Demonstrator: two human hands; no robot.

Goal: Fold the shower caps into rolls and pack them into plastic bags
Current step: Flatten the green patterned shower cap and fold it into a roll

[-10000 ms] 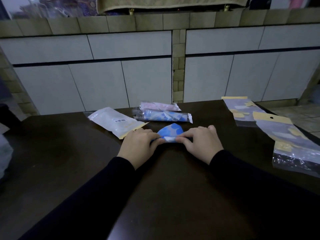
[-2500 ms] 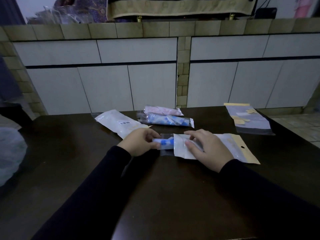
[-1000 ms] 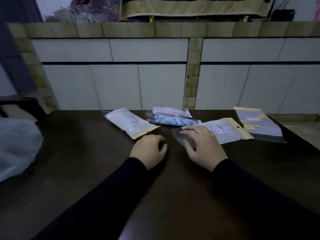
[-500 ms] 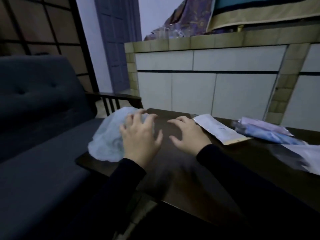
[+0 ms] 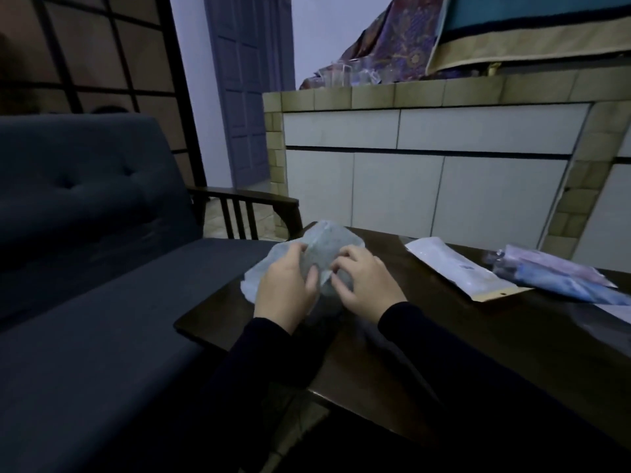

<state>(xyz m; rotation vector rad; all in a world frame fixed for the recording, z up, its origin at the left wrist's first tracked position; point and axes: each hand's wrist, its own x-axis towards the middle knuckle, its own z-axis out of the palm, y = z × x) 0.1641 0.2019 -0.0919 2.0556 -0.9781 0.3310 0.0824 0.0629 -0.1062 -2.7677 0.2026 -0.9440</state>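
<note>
Both hands are gripping a pale crumpled shower cap (image 5: 322, 249) at the dark table's (image 5: 444, 353) corner: the left hand (image 5: 285, 288) is holding its near side, the right hand (image 5: 367, 285) pinching just beside. Packed bags (image 5: 461, 269) are lying well right of the grip.

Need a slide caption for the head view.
Both hands grip a pale shower cap at the table corner.

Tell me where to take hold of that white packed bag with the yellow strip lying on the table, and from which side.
Grip the white packed bag by its flat yellow header end, pinching from the near table edge. That end is thin, points toward the person and lies clear of the blue and pink packs beside it. The right hand is nearest, though it now holds the pale shower cap.
</note>
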